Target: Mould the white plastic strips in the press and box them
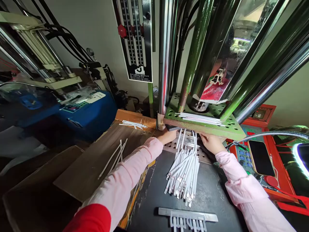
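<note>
Both my hands reach under the green press plate (205, 126), one on each side of a metal mold (187, 139). My left hand (168, 136) is closed at the mold's left end, by a dark block; what its fingers grip is hidden. My right hand (212, 142) has curled fingers at the mold's right side, and I cannot make out what is in them. Several thin white strips run out of the mold toward me. In front of it lies a fanned pile of white strips (183, 174) with small metal tips.
A grey comb-like bar (188, 216) lies near the front. More strips rest on the plate's top, on the wooden board (82, 174) at left and on the cardboard (147, 120). At right stand a red control box (281, 154), a phone (262, 158) and a ring lamp (300, 161).
</note>
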`<state>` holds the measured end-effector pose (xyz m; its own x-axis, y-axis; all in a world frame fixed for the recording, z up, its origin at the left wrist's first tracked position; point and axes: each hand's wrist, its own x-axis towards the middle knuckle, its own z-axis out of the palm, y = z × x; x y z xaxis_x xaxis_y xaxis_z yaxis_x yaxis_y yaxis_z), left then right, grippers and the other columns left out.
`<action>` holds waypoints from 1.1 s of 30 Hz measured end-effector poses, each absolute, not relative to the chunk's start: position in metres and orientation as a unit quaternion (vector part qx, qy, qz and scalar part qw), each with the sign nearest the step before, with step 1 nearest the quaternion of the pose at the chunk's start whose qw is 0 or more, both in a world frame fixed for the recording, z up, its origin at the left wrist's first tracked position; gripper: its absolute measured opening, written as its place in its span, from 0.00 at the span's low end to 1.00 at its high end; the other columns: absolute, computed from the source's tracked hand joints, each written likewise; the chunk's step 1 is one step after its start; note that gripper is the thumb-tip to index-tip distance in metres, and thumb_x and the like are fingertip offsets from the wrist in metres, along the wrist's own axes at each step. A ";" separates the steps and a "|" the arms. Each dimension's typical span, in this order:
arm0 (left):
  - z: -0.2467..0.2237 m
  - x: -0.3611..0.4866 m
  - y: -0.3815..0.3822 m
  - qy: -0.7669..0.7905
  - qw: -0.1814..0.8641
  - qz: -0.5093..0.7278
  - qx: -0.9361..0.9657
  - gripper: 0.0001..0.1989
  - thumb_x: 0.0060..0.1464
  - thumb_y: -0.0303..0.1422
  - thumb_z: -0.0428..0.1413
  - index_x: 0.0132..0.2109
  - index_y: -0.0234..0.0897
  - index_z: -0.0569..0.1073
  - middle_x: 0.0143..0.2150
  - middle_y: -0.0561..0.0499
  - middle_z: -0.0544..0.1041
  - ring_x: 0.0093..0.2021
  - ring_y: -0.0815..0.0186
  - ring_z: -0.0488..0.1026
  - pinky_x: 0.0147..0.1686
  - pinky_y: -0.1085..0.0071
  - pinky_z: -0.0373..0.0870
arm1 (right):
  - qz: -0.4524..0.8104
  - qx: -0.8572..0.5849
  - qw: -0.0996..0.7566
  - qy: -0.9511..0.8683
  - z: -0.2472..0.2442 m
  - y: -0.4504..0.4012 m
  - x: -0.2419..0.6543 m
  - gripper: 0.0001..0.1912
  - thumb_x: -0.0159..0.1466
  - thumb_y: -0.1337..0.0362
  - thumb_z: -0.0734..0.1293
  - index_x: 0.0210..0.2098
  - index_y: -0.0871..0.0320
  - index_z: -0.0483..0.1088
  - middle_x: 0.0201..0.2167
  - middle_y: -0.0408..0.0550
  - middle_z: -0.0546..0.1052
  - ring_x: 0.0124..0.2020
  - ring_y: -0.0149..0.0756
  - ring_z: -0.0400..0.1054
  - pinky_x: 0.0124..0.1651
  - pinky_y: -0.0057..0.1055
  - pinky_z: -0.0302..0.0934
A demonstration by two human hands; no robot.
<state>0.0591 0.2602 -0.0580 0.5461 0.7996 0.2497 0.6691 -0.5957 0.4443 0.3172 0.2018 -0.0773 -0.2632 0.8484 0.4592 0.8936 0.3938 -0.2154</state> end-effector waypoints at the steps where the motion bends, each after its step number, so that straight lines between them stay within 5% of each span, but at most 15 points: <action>1: -0.056 0.055 0.254 0.398 0.155 0.205 0.881 0.20 0.61 0.19 0.51 0.57 0.37 0.74 0.58 0.45 0.77 0.58 0.59 0.74 0.61 0.62 0.69 | -0.037 -0.539 0.255 -0.801 -0.078 0.197 0.317 0.21 0.67 0.68 0.58 0.53 0.52 0.77 0.52 0.49 0.79 0.56 0.44 0.72 0.60 0.45 0.66; 7: -0.045 0.052 0.235 0.272 0.126 0.133 0.945 0.35 0.55 0.14 0.44 0.68 0.36 0.63 0.73 0.47 0.59 0.71 0.64 0.57 0.70 0.64 0.56 | -0.011 -0.514 0.231 -0.826 -0.072 0.191 0.306 0.28 0.65 0.72 0.57 0.62 0.55 0.70 0.58 0.50 0.75 0.59 0.42 0.70 0.64 0.43 0.64; 13: -0.043 0.053 0.247 0.260 0.183 0.136 0.938 0.41 0.50 0.10 0.41 0.69 0.36 0.61 0.72 0.47 0.59 0.71 0.66 0.59 0.70 0.67 0.57 | 0.009 -0.527 0.201 -0.825 -0.070 0.199 0.299 0.27 0.63 0.72 0.59 0.59 0.54 0.74 0.58 0.49 0.75 0.60 0.44 0.69 0.65 0.43 0.62; 25: -0.031 0.067 0.242 0.312 0.190 0.154 0.918 0.35 0.55 0.13 0.43 0.68 0.35 0.63 0.70 0.44 0.63 0.69 0.61 0.62 0.69 0.62 0.59 | 0.035 -0.584 0.254 -0.770 -0.055 0.203 0.285 0.28 0.59 0.73 0.59 0.56 0.54 0.75 0.55 0.46 0.77 0.60 0.41 0.69 0.67 0.39 0.59; 30: -0.004 0.023 0.180 0.284 0.150 0.190 0.928 0.40 0.51 0.12 0.42 0.71 0.34 0.57 0.74 0.44 0.54 0.73 0.64 0.51 0.73 0.63 0.50 | 0.049 -0.579 0.292 -0.759 -0.037 0.108 0.295 0.29 0.67 0.68 0.56 0.67 0.55 0.64 0.61 0.47 0.72 0.62 0.39 0.67 0.66 0.39 0.60; 33: -0.001 -0.042 0.101 0.303 0.131 0.167 0.929 0.36 0.60 0.18 0.42 0.73 0.39 0.51 0.75 0.47 0.52 0.74 0.64 0.50 0.73 0.61 0.49 | 0.052 -0.556 0.286 -0.779 -0.049 0.008 0.318 0.28 0.69 0.59 0.60 0.69 0.49 0.60 0.64 0.45 0.69 0.63 0.44 0.65 0.64 0.43 0.64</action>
